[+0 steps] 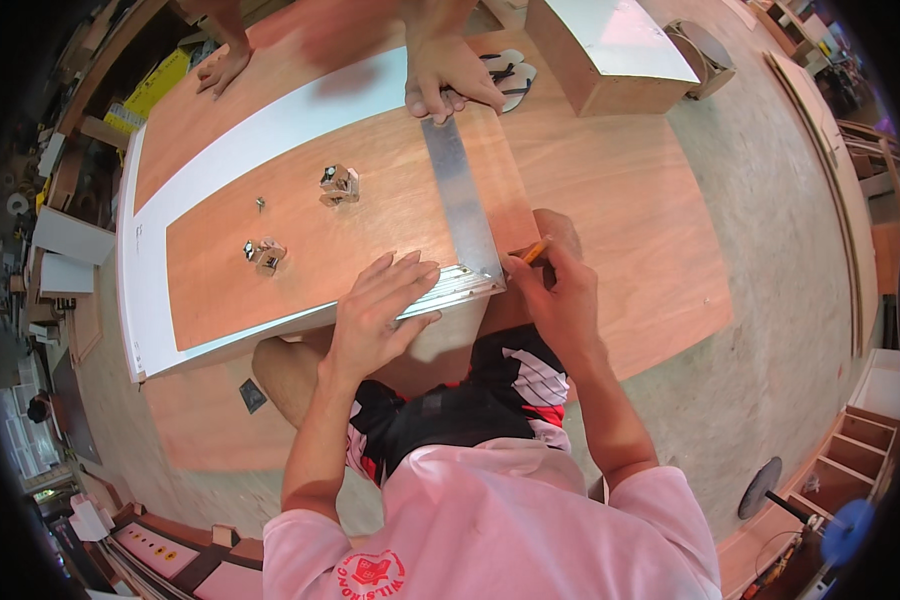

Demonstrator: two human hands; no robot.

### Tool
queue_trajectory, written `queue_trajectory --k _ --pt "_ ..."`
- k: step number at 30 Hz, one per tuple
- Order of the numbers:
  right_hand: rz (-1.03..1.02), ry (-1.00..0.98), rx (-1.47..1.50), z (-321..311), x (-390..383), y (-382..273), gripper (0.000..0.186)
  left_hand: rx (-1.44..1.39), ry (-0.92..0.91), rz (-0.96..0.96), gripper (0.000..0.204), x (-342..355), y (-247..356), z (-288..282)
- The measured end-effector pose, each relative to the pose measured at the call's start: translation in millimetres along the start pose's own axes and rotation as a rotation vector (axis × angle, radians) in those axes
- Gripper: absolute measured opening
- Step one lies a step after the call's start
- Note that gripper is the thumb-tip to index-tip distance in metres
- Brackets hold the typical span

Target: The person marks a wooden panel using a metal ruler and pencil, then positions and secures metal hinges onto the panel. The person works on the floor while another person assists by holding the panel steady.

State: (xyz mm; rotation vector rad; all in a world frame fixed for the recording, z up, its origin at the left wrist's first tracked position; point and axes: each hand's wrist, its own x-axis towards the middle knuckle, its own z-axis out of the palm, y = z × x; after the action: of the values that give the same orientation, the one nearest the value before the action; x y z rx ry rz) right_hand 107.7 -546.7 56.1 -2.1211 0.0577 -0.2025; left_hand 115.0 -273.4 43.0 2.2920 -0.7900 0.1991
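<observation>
Fingers of my left hand [375, 315] lie flat and spread at the near edge of a wooden panel [370, 220], next to the ridged metal stock of a carpenter's square [458, 195]. The square's blade runs away across the panel to its far side. My right hand [568, 295] pinches an orange pencil [536, 250], its point close to the square's near corner. Another person's hand [448, 75] presses on the blade's far end. That person's other hand [225, 72] rests flat on the panel's far left.
Two small wooden blocks with metal fittings [339, 185] [265, 256] and a screw [260, 204] lie on the panel. White strips [160, 290] border it. A white-topped box [620, 60] and a pair of sandals [515, 78] are beyond. A plywood sheet [630, 240] lies underneath.
</observation>
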Motion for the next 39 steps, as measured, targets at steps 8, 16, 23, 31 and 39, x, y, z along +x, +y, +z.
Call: queue_trajectory --k 8,16,23,31,39 --pt "0.204 0.016 0.478 -11.7 -22.1 18.8 0.022 -0.024 0.009 -0.002 0.052 2.6 8.7 -4.2" --pt "0.340 0.042 0.755 -18.7 -32.2 29.2 0.019 -0.479 0.153 -0.194 0.045 -21.5 29.4 -37.3" --pt "0.506 0.211 0.910 1.1 -26.6 -9.0 0.022 -1.113 0.625 -0.107 0.049 -80.8 45.3 -76.3" --pt "0.184 -0.130 0.810 21.5 -12.2 -29.8 0.014 -1.332 1.216 -0.384 0.063 -173.0 19.1 -120.6" --pt "-0.052 -0.342 0.529 81.7 3.7 -96.8 0.013 -0.792 1.410 -0.715 0.047 -272.0 -58.9 -182.2"
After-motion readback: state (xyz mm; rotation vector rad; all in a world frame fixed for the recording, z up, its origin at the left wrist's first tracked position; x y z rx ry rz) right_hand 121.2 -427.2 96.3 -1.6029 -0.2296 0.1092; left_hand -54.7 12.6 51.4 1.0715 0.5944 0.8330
